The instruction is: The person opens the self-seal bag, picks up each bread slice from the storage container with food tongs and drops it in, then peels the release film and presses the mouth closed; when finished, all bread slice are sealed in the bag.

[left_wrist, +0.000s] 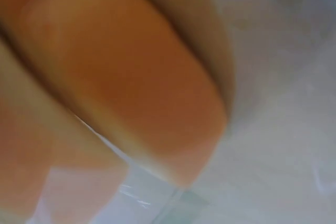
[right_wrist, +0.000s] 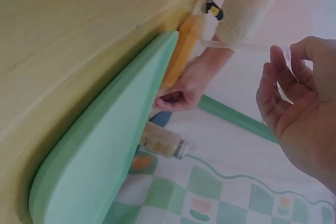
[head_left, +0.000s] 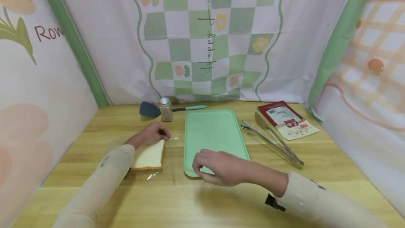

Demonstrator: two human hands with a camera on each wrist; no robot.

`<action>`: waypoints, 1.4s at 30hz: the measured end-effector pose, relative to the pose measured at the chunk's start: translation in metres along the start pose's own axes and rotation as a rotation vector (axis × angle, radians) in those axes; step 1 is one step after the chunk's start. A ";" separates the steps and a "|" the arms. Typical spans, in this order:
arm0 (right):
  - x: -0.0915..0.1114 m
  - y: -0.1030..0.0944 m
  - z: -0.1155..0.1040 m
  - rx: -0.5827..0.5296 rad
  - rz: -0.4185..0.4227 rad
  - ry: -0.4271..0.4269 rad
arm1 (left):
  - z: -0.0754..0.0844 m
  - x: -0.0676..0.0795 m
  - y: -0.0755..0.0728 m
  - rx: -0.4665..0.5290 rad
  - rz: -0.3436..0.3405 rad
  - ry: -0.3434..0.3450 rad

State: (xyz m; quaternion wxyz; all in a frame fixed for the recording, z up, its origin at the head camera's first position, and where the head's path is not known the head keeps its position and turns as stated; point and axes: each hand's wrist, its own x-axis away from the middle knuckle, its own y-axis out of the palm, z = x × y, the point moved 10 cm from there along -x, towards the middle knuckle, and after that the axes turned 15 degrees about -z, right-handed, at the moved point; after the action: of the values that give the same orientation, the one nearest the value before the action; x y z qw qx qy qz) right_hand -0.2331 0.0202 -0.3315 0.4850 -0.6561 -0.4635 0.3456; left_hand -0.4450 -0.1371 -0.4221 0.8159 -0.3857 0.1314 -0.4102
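A slice of bread (head_left: 148, 154) with a brown crust lies flat at the left on the table, with clear plastic film (head_left: 152, 175) around it. At its far right corner my left hand (head_left: 153, 132) pinches the film, fingers curled. Blurred, close fingers (left_wrist: 131, 82) fill the left wrist view, with shiny film by their tips. My right hand (head_left: 221, 167) is raised over the near end of the green tray (head_left: 210, 129). In the right wrist view, a clear strip of film stretches from the bread to the right fingertips (right_wrist: 276, 53), pinched against the thumb.
Behind the bread stand a seasoning jar (head_left: 166, 110) and a dark spatula (head_left: 150, 109) lying on the table. Metal tongs (head_left: 278, 143) lie right of the tray, beside a red and cream food packet (head_left: 286, 120). Printed curtains (head_left: 126, 45) close off the back and sides.
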 end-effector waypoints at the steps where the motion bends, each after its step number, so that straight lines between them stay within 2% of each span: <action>1: 0.004 -0.002 -0.004 -0.001 0.010 -0.017 | -0.001 0.000 0.000 -0.003 -0.001 -0.011; 4: 0.015 -0.009 -0.016 0.004 0.044 -0.062 | -0.001 -0.001 0.001 -0.007 0.002 -0.036; 8: 0.031 -0.019 -0.028 0.007 0.091 -0.090 | 0.001 -0.001 0.001 -0.003 0.003 -0.022; 12: 0.045 -0.023 -0.038 -0.010 0.104 -0.105 | 0.000 -0.001 0.001 0.012 -0.002 -0.012; 16: 0.057 -0.023 -0.047 -0.013 0.100 -0.138 | -0.003 -0.001 0.002 0.012 -0.008 -0.041; 22: 0.075 -0.031 -0.055 -0.116 0.119 -0.194 | 0.001 0.001 0.002 0.024 -0.003 -0.037; 27: 0.093 -0.052 -0.060 -0.138 0.213 -0.296 | -0.001 0.000 0.002 0.021 -0.002 -0.061; 31: 0.113 -0.073 -0.052 -0.163 0.310 -0.336 | -0.002 -0.001 0.002 0.029 -0.001 -0.058; 33: 0.124 -0.080 -0.043 -0.174 0.340 -0.312 | -0.003 0.000 0.002 0.030 0.002 -0.054; 36: 0.141 -0.084 -0.024 -0.182 0.351 -0.227 | -0.003 0.000 0.002 0.023 0.005 -0.045; 42: 0.171 -0.068 0.026 -0.198 0.227 0.055 | 0.001 0.000 0.000 0.028 0.003 -0.029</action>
State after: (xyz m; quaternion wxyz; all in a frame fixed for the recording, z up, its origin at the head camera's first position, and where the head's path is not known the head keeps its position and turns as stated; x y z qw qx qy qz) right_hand -0.2180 0.1967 -0.2747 0.3882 -0.7582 -0.4046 0.3329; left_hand -0.4445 -0.1366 -0.4216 0.8238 -0.3797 0.1143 -0.4052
